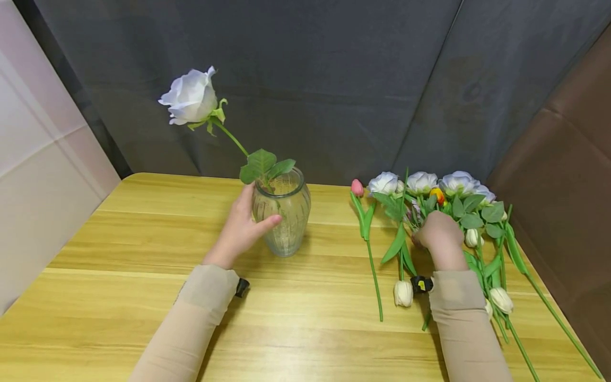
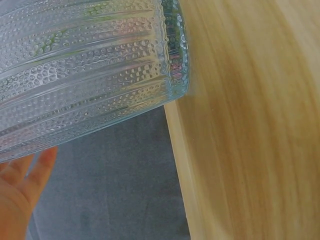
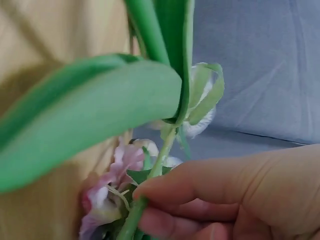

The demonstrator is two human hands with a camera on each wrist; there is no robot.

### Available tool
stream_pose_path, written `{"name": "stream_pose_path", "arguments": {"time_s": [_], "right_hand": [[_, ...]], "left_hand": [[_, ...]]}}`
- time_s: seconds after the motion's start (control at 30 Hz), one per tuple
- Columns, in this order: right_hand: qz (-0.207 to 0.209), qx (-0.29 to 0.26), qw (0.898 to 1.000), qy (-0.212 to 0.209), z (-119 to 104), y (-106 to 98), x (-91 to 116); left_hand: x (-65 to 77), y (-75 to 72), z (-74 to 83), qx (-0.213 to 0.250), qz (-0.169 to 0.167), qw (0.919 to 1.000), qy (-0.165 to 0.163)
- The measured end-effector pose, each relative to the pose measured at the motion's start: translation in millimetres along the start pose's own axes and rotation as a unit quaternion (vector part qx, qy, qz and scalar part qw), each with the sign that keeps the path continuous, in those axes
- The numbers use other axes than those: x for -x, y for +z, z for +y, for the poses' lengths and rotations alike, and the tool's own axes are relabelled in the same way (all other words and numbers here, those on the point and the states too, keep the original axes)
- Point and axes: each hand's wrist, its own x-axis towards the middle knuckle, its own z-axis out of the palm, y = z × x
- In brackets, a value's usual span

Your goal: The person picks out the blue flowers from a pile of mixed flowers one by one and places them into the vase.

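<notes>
A ribbed clear glass vase (image 1: pixel 286 228) stands on the wooden table, with one white rose (image 1: pixel 191 98) leaning out of it to the left. My left hand (image 1: pixel 243 225) holds the vase from its left side, thumb across the front and the other fingers partly hidden behind. In the left wrist view, fingertips (image 2: pixel 47 155) lie against the bumpy glass. At the flower pile, my right hand (image 1: pixel 439 233) pinches a green tulip stem (image 3: pixel 160 162) between thumb and forefinger, just below its broad leaves (image 3: pixel 100 100). A white tulip head (image 1: pixel 403 293) lies near that hand.
Several white roses (image 1: pixel 458 183), an orange-yellow flower (image 1: pixel 436 196) and other white tulips (image 1: pixel 501 301) lie around the right hand. A pink tulip (image 1: pixel 357 188) lies at the pile's left side. A dark curtain (image 1: pixel 310 90) hangs behind the table (image 1: pixel 119 276).
</notes>
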Motion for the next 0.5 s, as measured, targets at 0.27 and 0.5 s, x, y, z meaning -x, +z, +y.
{"name": "stream_pose_path", "arguments": {"time_s": [0.27,0.5], "right_hand": [[0.038,-0.034,0.998,-0.033,-4,-9,11],[0.082,-0.051,0.994,-0.056,-5,-9,14]], "left_hand": [[-0.5,0.1,0.1,0.003,0.000,1.0000,0.000],[-0.6,0.2,-0.8,0.004,-0.001,1.0000,0.000]]}}
